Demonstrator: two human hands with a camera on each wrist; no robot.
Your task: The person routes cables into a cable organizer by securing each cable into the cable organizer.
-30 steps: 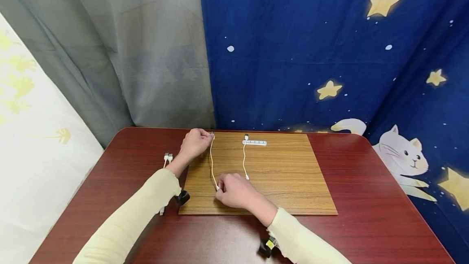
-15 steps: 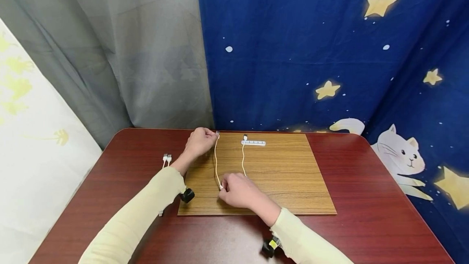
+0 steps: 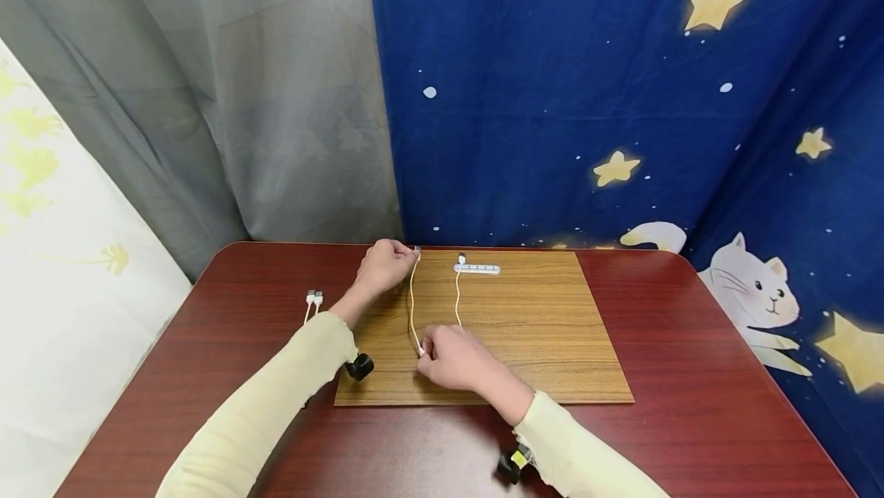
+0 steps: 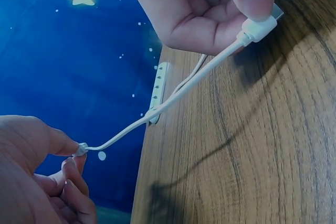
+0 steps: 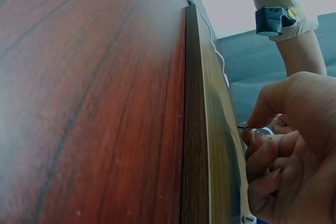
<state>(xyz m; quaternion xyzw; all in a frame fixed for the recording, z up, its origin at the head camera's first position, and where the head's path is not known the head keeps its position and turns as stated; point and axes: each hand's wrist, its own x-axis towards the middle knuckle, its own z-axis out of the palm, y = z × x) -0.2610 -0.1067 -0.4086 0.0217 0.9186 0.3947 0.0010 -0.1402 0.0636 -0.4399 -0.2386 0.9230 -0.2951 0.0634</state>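
My left hand (image 3: 385,262) pinches one end of a white USB cable (image 3: 412,302) between thumb and fingers, near the far edge of the wood-grain board (image 3: 545,337). The other end is gripped by my right hand (image 3: 452,357) close to the board's front half; its plug (image 4: 260,27) pokes out past the thumb in the left wrist view. Between the hands the cable hangs slightly slack and casts a shadow on the board. To its right, a second white cable (image 3: 457,295) runs from a white slotted cable holder (image 3: 483,270), its lower end hidden behind my right hand.
More white USB cables (image 3: 314,298) lie on the dark red table (image 3: 691,375) left of the board, partly covered by my left forearm. Curtains (image 3: 483,99) hang behind the table's far edge. A black wrist camera (image 3: 359,367) sits under the left sleeve.
Both hands have shifted a little to the right with the cable held between them, nearer the cable holder. The second cable stays in place.
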